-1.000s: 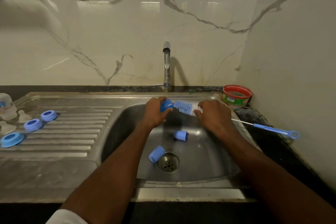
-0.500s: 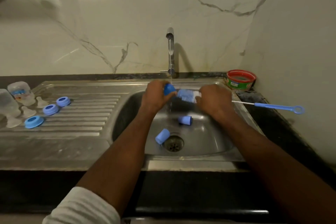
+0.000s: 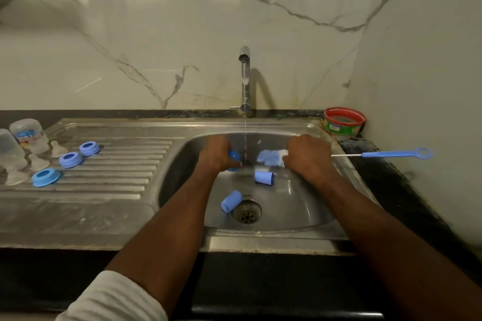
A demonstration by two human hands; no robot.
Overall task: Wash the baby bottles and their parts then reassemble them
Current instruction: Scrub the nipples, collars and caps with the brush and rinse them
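Over the steel sink, my left hand grips a blue bottle cap just left of the thin water stream. My right hand grips the bottle brush; its blue-white bristle head points left, apart from the cap, and its blue handle sticks out right over the counter. Two more blue caps lie in the basin, one under the brush and one beside the drain. On the drainboard stand two clear bottles upside down, clear teats and three blue collar rings.
The tap runs at the back of the basin. A red-rimmed green tub sits in the back right corner by the wall. The ribbed drainboard stretches left of the basin; a dark counter edge runs along the front.
The brush head has come out of the cap: my hands moved apart, with the water stream now between cap and bristles. The camera view has also shifted back and down.
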